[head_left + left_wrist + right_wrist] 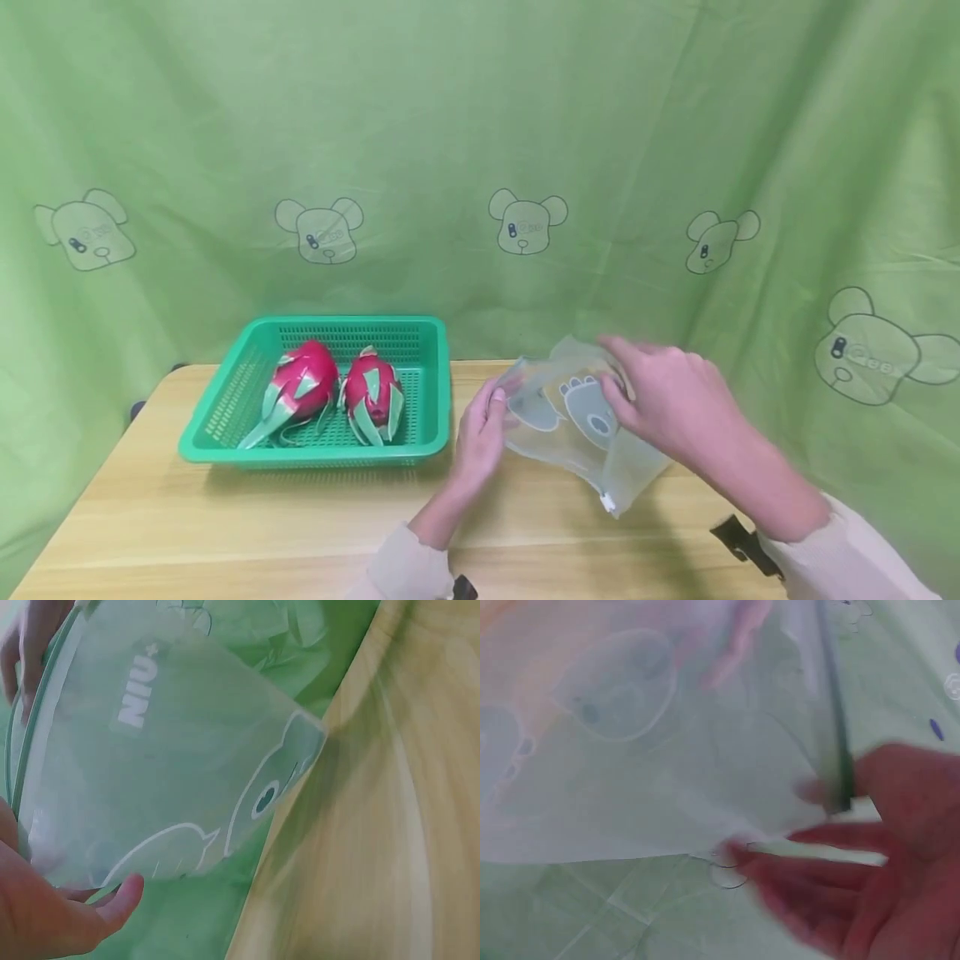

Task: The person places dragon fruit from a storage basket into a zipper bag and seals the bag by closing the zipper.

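A translucent zip bag [555, 417] with printed cartoon shapes hangs tilted above the table, between both hands. My left hand [480, 433] grips its left edge, and in the left wrist view the thumb [124, 904] shows at the bag's edge. My right hand [667, 396] holds the upper right part near the zip edge. In the right wrist view that hand [870, 855] is blurred, its fingers about the bag's corner. A white zip slider [607, 502] shows at the lower corner. White lettering [139, 690] marks one face of the bag.
Left of the hands stands a green plastic basket [315, 456] on the wooden table [300, 533]. Inside it lie two red dragon fruits, one on the left [311, 375] and one on the right [372, 387]. A green curtain [420, 125] with bear-head prints hangs behind.
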The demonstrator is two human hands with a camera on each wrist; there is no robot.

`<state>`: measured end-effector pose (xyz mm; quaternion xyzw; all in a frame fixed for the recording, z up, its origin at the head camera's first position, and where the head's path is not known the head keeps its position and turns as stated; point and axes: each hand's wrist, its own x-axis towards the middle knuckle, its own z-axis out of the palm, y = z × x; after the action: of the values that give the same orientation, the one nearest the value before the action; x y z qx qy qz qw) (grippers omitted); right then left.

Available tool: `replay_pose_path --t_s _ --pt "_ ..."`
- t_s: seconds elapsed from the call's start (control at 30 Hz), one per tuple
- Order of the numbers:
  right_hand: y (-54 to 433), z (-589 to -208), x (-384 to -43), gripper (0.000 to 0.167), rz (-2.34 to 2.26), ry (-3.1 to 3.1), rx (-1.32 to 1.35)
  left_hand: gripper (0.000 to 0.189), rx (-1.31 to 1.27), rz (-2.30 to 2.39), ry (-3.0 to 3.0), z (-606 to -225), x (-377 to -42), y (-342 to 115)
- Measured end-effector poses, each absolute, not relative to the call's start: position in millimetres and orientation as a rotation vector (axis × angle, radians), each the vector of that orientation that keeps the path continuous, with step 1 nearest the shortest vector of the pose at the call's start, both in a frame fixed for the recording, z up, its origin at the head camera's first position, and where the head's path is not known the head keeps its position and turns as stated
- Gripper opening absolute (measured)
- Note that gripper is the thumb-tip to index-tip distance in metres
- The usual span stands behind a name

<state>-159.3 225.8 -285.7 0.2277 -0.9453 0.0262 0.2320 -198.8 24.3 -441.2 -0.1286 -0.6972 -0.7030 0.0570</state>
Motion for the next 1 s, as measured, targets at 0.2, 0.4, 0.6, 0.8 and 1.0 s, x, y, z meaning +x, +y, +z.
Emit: replay_pose_path --t_s 0.2,0.4,0.6,0.8,1.0 --pt "225.5 -281.6 -150.2 0.009 -0.018 -2.648 0.593 0.034 -0.375 -2.001 -2.148 -445.8 -210.2 16.6" --pt "221.0 -279.6 -149.4 0.033 -0.044 -2.581 0.593 0.038 -0.372 -2.006 -2.193 -442.7 -209.5 15.7" --pt "215.7 -281.0 -160.0 0.038 -0.045 -2.564 0.542 0.041 -0.408 -2.035 -2.258 -435.0 -202.9 16.1" --pt "215.7 -288.6 -172.8 0.041 -0.033 -2.498 0.533 0.075 -0.445 -2.269 -2.181 -427.7 -191.2 20.2" --pt "222.9 -290.7 -179.1 0.041 -0.013 -2.521 0.506 0.092 -0.559 -2.345 -2.092 -428.2 -189.6 20.5"
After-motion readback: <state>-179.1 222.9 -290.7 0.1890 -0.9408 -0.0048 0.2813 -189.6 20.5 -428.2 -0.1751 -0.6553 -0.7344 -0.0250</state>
